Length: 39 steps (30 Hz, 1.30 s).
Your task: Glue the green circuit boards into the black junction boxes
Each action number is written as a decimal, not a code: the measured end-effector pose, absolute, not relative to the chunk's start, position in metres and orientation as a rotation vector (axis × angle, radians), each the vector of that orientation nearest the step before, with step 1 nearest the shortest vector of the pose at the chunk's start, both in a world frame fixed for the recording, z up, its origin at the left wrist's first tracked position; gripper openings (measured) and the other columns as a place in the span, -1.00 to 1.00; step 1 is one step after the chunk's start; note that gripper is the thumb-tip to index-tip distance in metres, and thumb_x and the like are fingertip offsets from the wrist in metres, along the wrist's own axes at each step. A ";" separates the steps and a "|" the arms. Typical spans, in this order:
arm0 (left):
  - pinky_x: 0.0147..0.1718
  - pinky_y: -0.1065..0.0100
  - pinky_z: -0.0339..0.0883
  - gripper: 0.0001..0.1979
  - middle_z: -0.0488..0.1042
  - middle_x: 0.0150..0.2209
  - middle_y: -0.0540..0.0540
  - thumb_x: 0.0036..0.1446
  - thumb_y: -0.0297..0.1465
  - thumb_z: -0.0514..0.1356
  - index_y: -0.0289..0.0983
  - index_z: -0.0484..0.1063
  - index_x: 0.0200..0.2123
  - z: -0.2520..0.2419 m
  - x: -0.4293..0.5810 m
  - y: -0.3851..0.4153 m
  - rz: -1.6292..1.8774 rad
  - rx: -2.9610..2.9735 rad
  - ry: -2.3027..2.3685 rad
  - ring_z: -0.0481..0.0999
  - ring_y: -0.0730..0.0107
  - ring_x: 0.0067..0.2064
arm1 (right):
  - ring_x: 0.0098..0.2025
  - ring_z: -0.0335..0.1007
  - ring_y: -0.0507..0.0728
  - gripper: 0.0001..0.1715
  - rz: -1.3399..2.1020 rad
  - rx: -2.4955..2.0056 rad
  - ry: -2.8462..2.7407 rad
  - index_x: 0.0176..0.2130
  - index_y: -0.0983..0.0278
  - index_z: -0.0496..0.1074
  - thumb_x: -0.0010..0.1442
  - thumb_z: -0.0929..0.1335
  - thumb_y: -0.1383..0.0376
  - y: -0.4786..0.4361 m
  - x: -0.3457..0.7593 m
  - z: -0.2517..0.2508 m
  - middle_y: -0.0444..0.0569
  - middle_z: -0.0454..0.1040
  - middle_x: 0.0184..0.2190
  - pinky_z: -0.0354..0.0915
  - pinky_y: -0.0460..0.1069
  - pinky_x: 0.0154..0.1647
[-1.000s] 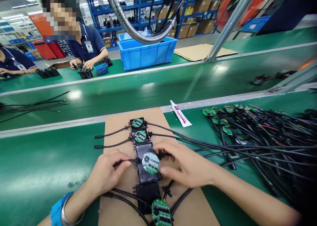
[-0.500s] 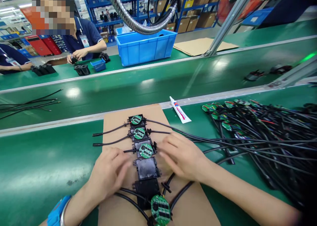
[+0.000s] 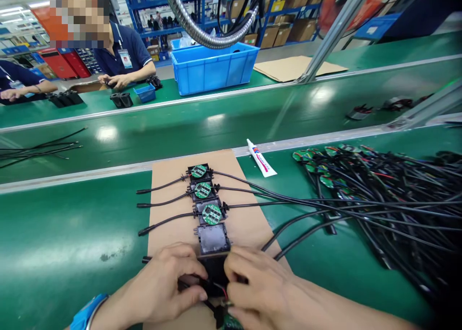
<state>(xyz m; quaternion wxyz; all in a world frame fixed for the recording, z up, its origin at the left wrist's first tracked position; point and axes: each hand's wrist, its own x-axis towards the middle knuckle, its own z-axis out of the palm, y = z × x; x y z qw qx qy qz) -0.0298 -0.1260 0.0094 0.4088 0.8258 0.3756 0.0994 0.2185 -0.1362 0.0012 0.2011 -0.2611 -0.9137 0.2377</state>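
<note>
At the near end of the cardboard sheet [image 3: 173,233], both hands are over a black plastic case [image 3: 214,267]. My left hand [image 3: 166,282] has thumb and fingers closed on a black cable [image 3: 205,283]. My right hand [image 3: 258,286] is bent with its fingers closed around the cable close to a red wire, just above a green round circuit board [image 3: 231,323], partly hidden. Beyond lies an open case [image 3: 212,238] without a board. Further up, three cases carry round boards, the nearest being this circuit board [image 3: 211,214], with black cables running out both sides.
To the right lies a large heap of black cables [image 3: 390,190] with boards at their ends. A white tube [image 3: 262,159] rests by the metal strip. Across the conveyor belt [image 3: 162,132] stand a blue bin [image 3: 214,70] and a co-worker [image 3: 126,55] handling a part.
Both hands have moved nearer to me, from beside the third case to the near case, and closed on the cable there. The third case's cables now lie uncovered.
</note>
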 end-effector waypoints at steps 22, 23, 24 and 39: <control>-0.18 0.17 0.30 -0.87 0.44 -0.22 -0.14 0.27 -0.41 0.06 -0.22 0.40 -0.24 -0.012 -0.039 -0.113 0.492 2.522 1.347 0.40 0.19 -0.18 | -0.22 0.27 0.17 -0.76 0.253 -1.164 -2.576 -0.16 0.27 0.43 0.21 0.24 0.42 -0.093 0.250 -0.006 0.04 0.41 -0.28 0.22 0.06 -0.20; -0.18 0.18 0.30 -0.88 0.43 -0.20 -0.14 0.27 -0.42 0.06 -0.22 0.39 -0.22 -0.007 -0.040 -0.116 0.502 2.498 1.293 0.39 0.19 -0.17 | -0.22 0.25 0.17 -0.76 0.283 -1.149 -2.571 -0.15 0.26 0.43 0.21 0.24 0.41 -0.097 0.251 -0.001 0.04 0.40 -0.29 0.22 0.06 -0.19; -0.19 0.19 0.30 -0.89 0.43 -0.20 -0.14 0.26 -0.41 0.07 -0.22 0.39 -0.21 -0.002 -0.041 -0.119 0.477 2.464 1.207 0.39 0.20 -0.16 | -0.23 0.24 0.17 -0.79 0.348 -1.122 -2.581 -0.18 0.26 0.43 0.21 0.25 0.39 -0.103 0.253 0.005 0.03 0.38 -0.31 0.21 0.06 -0.21; -0.47 0.40 0.28 -0.89 0.39 -0.43 -0.05 0.27 -0.47 0.05 -0.22 0.36 -0.28 0.000 -0.073 -0.158 0.517 2.435 1.185 0.42 0.37 -0.43 | -0.38 0.11 0.10 -0.76 0.576 -1.065 -2.576 -0.37 0.30 0.31 0.26 0.15 0.47 -0.159 0.264 -0.011 -0.01 0.26 -0.41 0.10 0.00 -0.40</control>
